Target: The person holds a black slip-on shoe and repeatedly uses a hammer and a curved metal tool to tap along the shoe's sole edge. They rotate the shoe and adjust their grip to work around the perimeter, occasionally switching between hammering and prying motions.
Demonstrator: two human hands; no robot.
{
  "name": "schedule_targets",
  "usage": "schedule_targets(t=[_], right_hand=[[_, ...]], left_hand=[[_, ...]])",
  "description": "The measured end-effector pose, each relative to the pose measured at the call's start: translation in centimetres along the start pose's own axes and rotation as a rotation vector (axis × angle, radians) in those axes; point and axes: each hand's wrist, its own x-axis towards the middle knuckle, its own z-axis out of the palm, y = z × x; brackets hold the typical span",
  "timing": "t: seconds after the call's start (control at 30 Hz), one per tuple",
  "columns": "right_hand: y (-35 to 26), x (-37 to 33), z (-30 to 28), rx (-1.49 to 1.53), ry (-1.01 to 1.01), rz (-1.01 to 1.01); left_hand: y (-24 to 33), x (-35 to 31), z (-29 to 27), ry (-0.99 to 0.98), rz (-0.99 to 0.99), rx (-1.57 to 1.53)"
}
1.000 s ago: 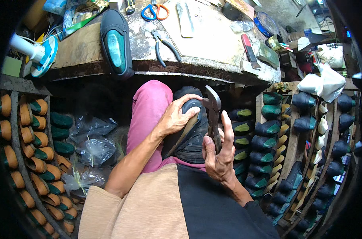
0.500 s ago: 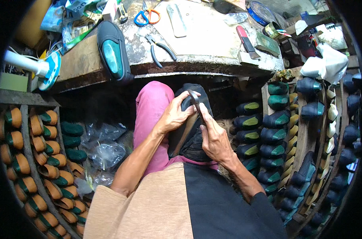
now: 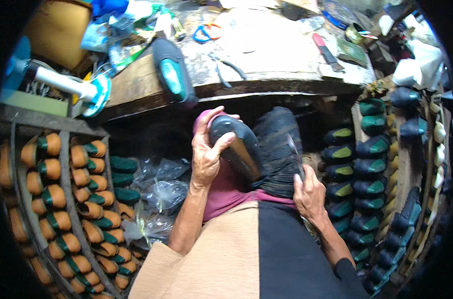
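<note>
My left hand (image 3: 205,157) is closed around a dark shoe (image 3: 236,137) with a rounded, glossy end and a brown strip along its middle. It tilts over my lap, and my thumb presses on its near side. To the right, my right hand (image 3: 310,193) grips a slim dark hand tool (image 3: 294,149) with a shiny metal end pointing up. The tool is apart from the shoe, over my dark-covered knee. Blur hides exactly what kind of tool it is.
Ahead is a worn workbench (image 3: 286,74) with a dark shoe (image 3: 172,72), pliers (image 3: 226,69), scissors (image 3: 206,33) and a red-handled knife (image 3: 327,52). Racks of orange-brown shoes (image 3: 54,197) stand left and dark shoes (image 3: 371,167) right. Plastic bags (image 3: 166,194) lie beside my left arm.
My hands have moved apart. The left has turned the shoe's rounded end up to the left; the right has drawn back rightward with the tool. The whole view has shifted.
</note>
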Motion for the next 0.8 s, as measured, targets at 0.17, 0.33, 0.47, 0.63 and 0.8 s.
schedule_targets(t=[0.17,0.33,0.47,0.63,0.8], right_hand=[[2.4,-4.3,1.2,-0.26,-0.303,0.135],[3.6,-3.9,0.7,-0.109,-0.262,0.11],[4.1,-3.5,-0.1,-0.207,-0.289,0.056],[3.8,-2.6,-0.8,-0.22,-0.368,0.112],[3.6,-2.1,-1.6,0.047,-0.36,0.209]], left_hand=[[0.8,-5.9,-4.4,0.183,-0.014,0.3],[2.0,-7.6,-5.0,0.066,0.17,0.771],[3.0,-7.1,-3.8,-0.016,0.264,1.0],[2.1,-4.9,-3.1,0.057,0.269,0.953],[1.7,-6.0,-3.3,0.111,0.181,0.909]])
